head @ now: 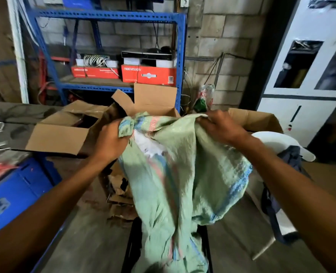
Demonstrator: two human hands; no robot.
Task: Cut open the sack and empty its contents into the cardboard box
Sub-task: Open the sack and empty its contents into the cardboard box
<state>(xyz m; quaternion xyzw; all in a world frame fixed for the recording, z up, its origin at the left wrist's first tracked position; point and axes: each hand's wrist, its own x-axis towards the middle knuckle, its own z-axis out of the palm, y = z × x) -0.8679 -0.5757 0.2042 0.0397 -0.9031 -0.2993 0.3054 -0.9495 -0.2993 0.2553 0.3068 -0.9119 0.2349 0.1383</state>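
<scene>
Both hands are clamped on the green woven sack [175,174]: left hand [110,142] fisted round a bunched corner, right hand [220,129] pinching the top edge. Sack hangs limp between and below them, over the open cardboard box [155,99] just beyond the knuckles.

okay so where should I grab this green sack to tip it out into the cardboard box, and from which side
Probably the sack's bunched top corners, as now: the left hand's grip closes on the gathered left corner, the right hand pinches the right edge, both from above. The cloth hangs limp below, so those corners are the firmest places to hold. The cardboard box stands open just behind; whether the sack's lower end is open isn't visible.
</scene>
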